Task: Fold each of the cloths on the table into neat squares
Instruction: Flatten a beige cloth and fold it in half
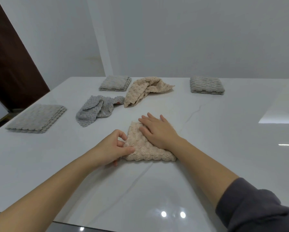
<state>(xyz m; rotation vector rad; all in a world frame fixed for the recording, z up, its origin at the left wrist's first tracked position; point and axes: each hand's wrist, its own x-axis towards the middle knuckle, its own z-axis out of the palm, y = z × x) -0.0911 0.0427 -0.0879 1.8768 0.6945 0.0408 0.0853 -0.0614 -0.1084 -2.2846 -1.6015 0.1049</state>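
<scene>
A folded beige cloth (147, 153) lies on the white worktop (224, 131), near its front middle. The right hand (157, 131) rests flat on top of it, fingers straight and spread. The left hand (111, 148) pinches the cloth's left edge with thumb and curled fingers. Beyond lie a crumpled grey cloth (95, 111) and a crumpled beige cloth (143, 91), close together. Three folded grey squares sit apart: left square (36, 118), back square (115, 83), right square (206, 85).
</scene>
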